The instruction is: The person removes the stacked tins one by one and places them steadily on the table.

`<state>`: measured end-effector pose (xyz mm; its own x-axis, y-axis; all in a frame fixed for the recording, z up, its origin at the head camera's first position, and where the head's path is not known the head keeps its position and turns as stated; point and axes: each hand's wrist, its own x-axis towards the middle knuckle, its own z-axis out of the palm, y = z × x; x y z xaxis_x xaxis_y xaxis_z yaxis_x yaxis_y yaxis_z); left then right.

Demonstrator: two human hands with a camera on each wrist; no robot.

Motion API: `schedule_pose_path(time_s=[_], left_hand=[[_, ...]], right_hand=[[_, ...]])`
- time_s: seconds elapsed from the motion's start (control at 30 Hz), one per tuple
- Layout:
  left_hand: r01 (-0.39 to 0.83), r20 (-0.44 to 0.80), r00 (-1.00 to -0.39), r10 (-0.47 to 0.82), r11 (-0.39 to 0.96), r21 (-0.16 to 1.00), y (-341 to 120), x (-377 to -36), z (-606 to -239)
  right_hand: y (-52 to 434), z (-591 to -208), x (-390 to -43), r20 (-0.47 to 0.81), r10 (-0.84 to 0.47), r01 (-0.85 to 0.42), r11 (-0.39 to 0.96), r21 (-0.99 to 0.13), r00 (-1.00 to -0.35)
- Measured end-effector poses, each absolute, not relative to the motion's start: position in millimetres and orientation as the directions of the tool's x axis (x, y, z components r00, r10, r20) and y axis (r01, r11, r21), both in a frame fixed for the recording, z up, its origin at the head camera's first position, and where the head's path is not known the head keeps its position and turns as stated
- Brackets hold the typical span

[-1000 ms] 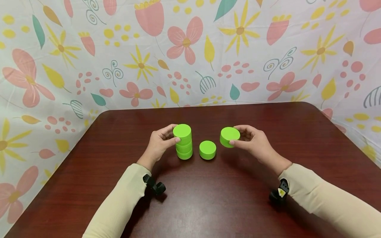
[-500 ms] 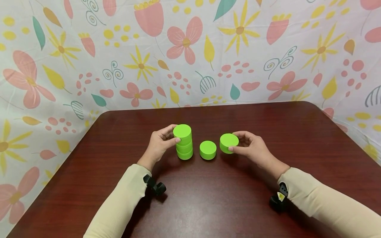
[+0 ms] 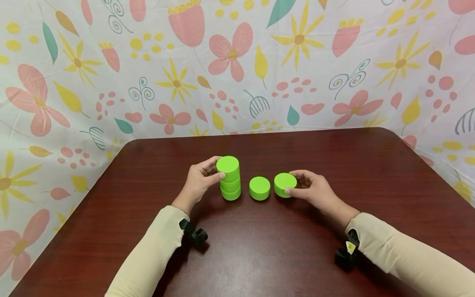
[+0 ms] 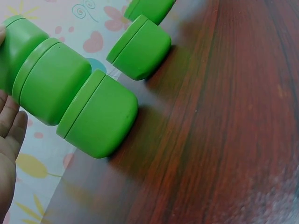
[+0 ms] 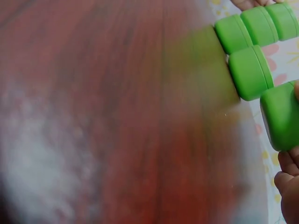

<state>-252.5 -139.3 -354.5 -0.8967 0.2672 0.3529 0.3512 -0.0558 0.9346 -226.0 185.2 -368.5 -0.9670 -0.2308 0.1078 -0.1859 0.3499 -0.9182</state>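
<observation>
Backdrop: floral cloth (image 3: pixel 237 62) with pink and yellow flowers hangs behind and to both sides of a dark red-brown wooden table (image 3: pixel 259 255).
Stack: three green round blocks (image 3: pixel 229 178) stand upright one on another, a little left of the table's middle, nearer its far edge than its near one.
Left hand: the left hand (image 3: pixel 198 181) curls its thumb and fingers round the upper part of the stack, holding it from the left side; in the left wrist view only the palm edge shows beside the stack.
Middle block: a single green block (image 3: pixel 259 188) sits flat on the table just right of the stack, apart from it, untouched.
Right block: another green block (image 3: pixel 285 185) lies just right of the middle one, on or barely off the table; which, I cannot tell.
Right hand: the right hand (image 3: pixel 315 190) pinches this block between thumb and curled fingers from the right.
Sleeves: cream sleeves (image 3: pixel 408 255) cover both forearms.
Writing: no readable lettering on the blocks.
</observation>
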Motion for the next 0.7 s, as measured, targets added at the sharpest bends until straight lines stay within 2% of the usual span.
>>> schedule_pose_path(time_s=[0.7], left_hand=[[0.350,0.355,-0.898,0.261,-0.068,0.934,-139.1,-251.8,-354.8]], right_hand=[[187.3,-383.8,-229.9,0.058,-0.229,-0.144,0.384,-0.912,-0.972]])
